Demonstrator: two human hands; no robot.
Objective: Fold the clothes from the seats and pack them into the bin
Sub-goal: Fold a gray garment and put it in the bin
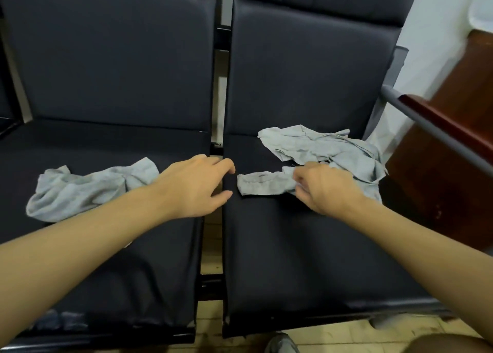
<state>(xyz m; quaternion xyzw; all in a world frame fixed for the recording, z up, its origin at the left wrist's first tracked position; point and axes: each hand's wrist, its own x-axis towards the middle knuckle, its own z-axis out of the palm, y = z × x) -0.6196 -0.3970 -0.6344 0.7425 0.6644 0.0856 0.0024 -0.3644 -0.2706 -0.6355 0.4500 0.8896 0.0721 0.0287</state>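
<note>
We see right hand fingers pinching the grey sock on right seat; left hand fingers spread, holding nothing.

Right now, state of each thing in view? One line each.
left hand: open, fingers spread, holds nothing, over the gap between the seats
right hand: pinching the grey garment
grey garment: crumpled, unfolded, on the right seat
grey socks: loose, unfolded, on the left seat
left seat: bears the socks
right seat: bears the garment
bin: not in view
</note>
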